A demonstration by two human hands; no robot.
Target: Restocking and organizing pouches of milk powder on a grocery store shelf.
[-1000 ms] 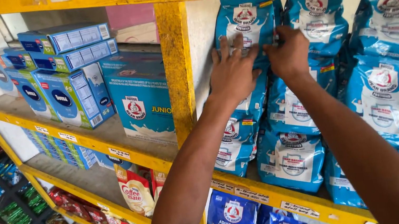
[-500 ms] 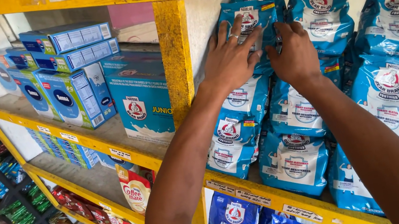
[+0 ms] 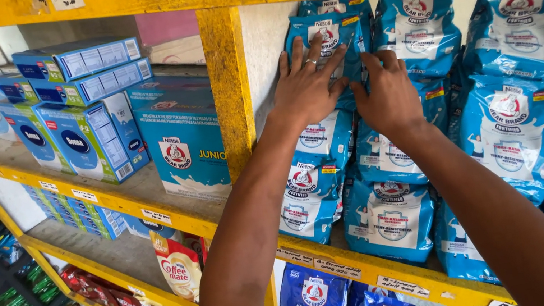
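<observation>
Yellow wooden shelf unit (image 3: 232, 101) fills the view, several tiers, a thick upright post dividing it. Compartment at 3 o'clock of the post: packed with blue foil pouches (image 3: 517, 136), stacked leaning in overlapping rows, rows look full and mostly even. Compartment at 9 o'clock: a large blue carton (image 3: 187, 144) just beside the post, then blue and green boxes (image 3: 82, 128) stacked flat and upright toward the wall. Tier below, at 6 o'clock: red and yellow creamer packs (image 3: 179, 262) and two darker blue pouches (image 3: 314, 303). Both arms reach up from 6 o'clock to the top pouch (image 3: 334, 37) nearest the post. Left hand (image 3: 308, 85) lies flat on its front, fingers spread apart, a ring on one. Right hand (image 3: 390, 94) just beside it at 3 o'clock, fingers curled onto the pouch's edge, pressing rather than clamped. Judgement: stacking nearly complete here; this top pouch seems the last being seated, hands not yet off it.
</observation>
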